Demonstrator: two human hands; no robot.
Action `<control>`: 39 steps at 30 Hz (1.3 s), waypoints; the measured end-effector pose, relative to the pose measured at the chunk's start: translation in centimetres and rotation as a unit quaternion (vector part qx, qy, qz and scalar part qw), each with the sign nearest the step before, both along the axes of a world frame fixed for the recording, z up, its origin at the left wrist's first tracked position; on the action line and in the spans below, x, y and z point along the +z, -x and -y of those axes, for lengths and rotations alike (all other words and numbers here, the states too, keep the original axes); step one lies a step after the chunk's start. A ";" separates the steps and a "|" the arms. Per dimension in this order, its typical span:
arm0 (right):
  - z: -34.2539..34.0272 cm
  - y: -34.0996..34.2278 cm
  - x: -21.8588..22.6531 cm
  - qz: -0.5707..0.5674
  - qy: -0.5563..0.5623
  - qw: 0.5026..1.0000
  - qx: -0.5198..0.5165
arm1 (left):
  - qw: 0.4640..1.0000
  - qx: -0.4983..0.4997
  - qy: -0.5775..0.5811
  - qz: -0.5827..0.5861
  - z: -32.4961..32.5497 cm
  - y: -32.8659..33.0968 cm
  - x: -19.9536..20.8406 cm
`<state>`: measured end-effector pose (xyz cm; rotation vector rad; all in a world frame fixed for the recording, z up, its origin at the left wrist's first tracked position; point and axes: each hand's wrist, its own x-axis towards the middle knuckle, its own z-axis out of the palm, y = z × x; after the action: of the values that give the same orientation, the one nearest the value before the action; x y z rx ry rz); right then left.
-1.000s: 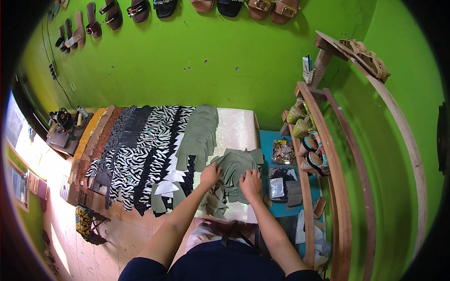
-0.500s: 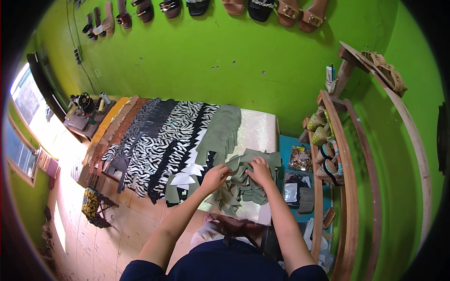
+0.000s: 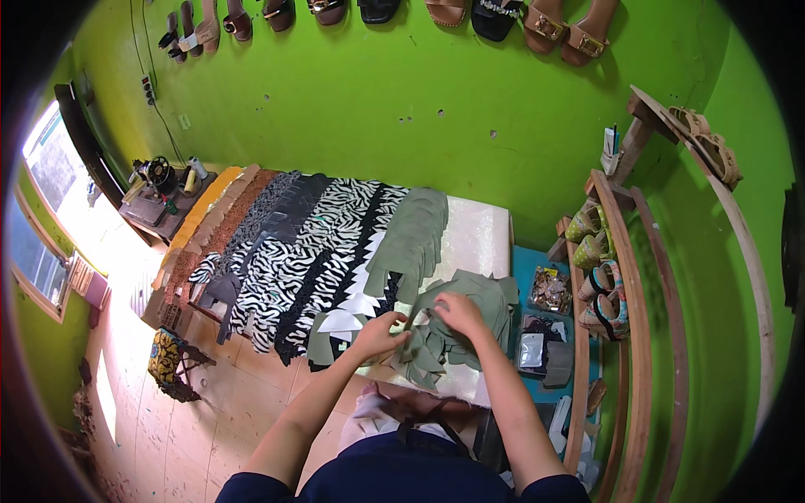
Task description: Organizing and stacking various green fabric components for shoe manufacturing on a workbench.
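A loose heap of olive-green cut pieces lies near the front right of the pale, glittery table covering. My right hand is over the heap with its fingers bent around the edge of a green piece at the left side. Just left of it, my left hand is open, thumb and fingers apart, with nothing visible between them. Beyond the hands, more green pieces overlap in a long row. Smaller green and white pieces lie beside my left hand.
Rows of zebra-print pieces, black, grey, brown and yellow ones cover the table's left. A sewing machine stands at far left, a patterned stool below. At right are containers of small parts and a wooden rack holding sandals.
My left hand has come away from the green piece between my hands and moved slightly down. My right hand has shifted left on the heap. The whole view has shifted slightly.
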<state>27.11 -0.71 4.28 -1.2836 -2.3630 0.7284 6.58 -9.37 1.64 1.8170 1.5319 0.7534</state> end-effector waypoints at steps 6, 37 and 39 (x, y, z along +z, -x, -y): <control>-1.4 4.4 0.9 -0.102 0.145 0.980 0.094 | 0.992 0.079 -0.007 0.102 -2.5 0.9 -1.7; -7.9 9.1 -4.7 -0.303 0.292 0.881 -0.217 | 0.935 0.108 0.222 0.256 -12.8 9.8 -3.8; -8.5 9.1 -5.7 -0.240 0.248 0.916 -0.206 | 0.942 0.102 0.216 0.236 -13.1 9.9 -4.8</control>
<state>18.00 7.81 -1.38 -1.5091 -1.4983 1.3659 -3.31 3.74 -3.20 1.0732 1.4297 0.8013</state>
